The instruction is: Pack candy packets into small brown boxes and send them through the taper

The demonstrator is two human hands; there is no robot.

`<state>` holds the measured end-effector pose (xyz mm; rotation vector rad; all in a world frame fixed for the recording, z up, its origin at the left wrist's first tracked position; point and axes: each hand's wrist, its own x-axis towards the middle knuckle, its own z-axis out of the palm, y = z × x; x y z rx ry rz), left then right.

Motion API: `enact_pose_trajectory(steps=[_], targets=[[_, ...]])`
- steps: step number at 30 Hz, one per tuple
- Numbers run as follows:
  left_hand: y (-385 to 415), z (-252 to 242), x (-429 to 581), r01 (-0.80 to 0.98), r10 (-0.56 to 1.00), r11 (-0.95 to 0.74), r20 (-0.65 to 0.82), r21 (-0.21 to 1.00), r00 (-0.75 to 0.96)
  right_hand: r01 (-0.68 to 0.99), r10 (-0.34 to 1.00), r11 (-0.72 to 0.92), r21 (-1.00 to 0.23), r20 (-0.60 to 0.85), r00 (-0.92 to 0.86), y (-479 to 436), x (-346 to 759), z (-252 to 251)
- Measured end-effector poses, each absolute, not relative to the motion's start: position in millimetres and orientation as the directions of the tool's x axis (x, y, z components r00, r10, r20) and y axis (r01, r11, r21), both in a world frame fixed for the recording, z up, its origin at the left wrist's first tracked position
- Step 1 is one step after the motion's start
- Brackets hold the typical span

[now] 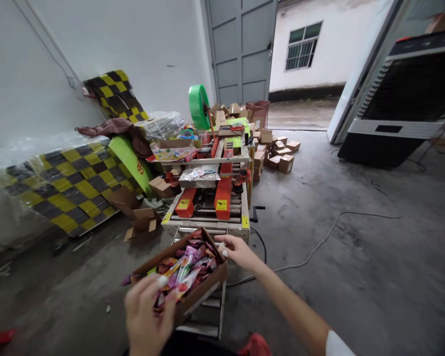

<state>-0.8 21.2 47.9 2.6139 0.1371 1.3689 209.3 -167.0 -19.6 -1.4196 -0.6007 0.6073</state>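
An open cardboard box [203,291] full of colourful packets [187,267] rests on the near end of a roller conveyor [207,316]. My left hand [148,316] is at the box's near corner, fingers curled and pinching packets at the edge. My right hand [237,249] reaches to the far right corner of the box, fingers bent on its rim and flap. Beyond the box stands a carton sealing machine [211,202] with orange guides.
Yellow-and-black checkered panels [70,188] lean on the left wall. Small cardboard boxes [278,153] are piled by the open door. A green roll [197,105] sits behind the machine. A cable [319,242] runs across the concrete floor; a large black cooler [404,99] stands right.
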Motion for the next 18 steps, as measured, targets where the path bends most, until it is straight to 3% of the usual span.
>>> enact_pose_trajectory(steps=[1,3,5,8,12,15,18], targets=[[43,50,-11,0.037,0.206,-0.973,0.791,0.226,0.576,-0.029,0.730,0.045,-0.999,0.013,0.683,-167,213,-15],[79,52,-24,0.046,0.187,-0.972,0.641,0.230,0.744,-0.013,0.789,0.005,-1.000,-0.004,0.615,-168,220,-6],[98,49,-27,-0.024,0.063,-0.980,0.425,0.197,0.903,0.039,0.833,-0.050,-0.998,-0.020,0.554,-170,226,4],[99,42,-17,-0.159,-0.126,-0.973,0.194,0.169,0.973,0.204,0.869,-0.119,-0.972,-0.002,0.495,-175,234,20],[82,30,10,-0.246,-0.238,-0.948,0.061,0.203,0.969,0.456,0.949,-0.140,-0.879,0.013,0.316,-173,227,45],[69,14,27,-0.283,-0.294,-0.940,-0.031,0.192,0.955,0.629,0.989,-0.148,-0.763,-0.120,0.086,-153,210,53],[61,-3,38,-0.249,-0.259,-0.958,-0.057,0.145,0.964,0.776,0.959,-0.177,-0.606,-0.283,-0.002,-129,201,51]])
